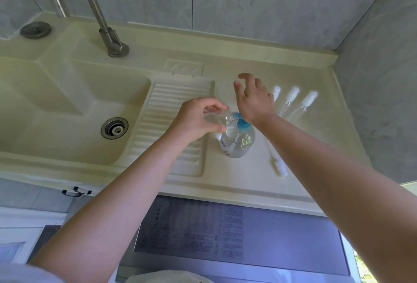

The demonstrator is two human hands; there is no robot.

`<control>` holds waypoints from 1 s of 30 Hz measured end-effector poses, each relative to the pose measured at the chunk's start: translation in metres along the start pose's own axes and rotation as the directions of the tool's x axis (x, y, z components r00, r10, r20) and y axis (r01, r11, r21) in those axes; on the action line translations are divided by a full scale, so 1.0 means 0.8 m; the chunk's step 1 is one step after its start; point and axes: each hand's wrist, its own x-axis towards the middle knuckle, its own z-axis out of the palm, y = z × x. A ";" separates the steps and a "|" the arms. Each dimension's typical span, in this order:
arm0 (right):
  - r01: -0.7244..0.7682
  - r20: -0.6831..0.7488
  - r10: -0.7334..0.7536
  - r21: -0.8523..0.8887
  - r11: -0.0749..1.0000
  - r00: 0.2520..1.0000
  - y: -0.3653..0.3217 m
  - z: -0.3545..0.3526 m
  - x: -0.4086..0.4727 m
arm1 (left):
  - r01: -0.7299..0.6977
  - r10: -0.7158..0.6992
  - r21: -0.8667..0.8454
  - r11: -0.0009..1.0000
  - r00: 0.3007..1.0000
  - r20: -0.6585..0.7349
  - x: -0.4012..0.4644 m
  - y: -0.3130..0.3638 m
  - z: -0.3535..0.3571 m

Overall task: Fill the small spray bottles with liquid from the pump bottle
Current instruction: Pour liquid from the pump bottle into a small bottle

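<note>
Sideways, the small clear spray bottle [217,118] lies with its long axis roughly level, mouth toward the blue spout of the pump bottle [237,140]. Left hand [198,120] fingers curl round its smooth transparent barrel. Right hand [253,100] presses the pump head with its heel, fingers spread and relaxed. Round clear pump bottle stands upright on the glossy cream tabletop [248,183], beside the ribbed drainboard [167,111].

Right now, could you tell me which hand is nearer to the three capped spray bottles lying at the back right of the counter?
Right. The right hand presses the pump head just left of the spray bottles; the left hand is farther left, holding a small bottle at the spout.
</note>
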 end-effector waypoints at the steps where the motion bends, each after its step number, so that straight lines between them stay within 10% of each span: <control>1: 0.034 0.014 -0.034 -0.004 0.999 0.999 0.001 0.001 -0.001 | 0.003 -0.003 0.001 1.000 1.000 0.003 0.001 0.000 0.000; 14: 0.150 0.076 -0.146 -0.037 0.988 0.986 0.005 0.003 0.004 | 0.004 -0.004 0.025 1.000 1.000 0.028 0.003 0.002 -0.001; 24: -0.083 0.095 0.056 0.312 0.947 0.994 -0.002 -0.015 0.012 | 0.008 -0.009 0.019 1.000 1.000 0.017 -0.001 0.007 -0.002; 30: -0.112 0.076 0.101 0.155 0.982 0.992 0.013 -0.008 0.001 | 0.006 -0.007 0.032 0.999 1.000 0.016 0.000 0.009 -0.002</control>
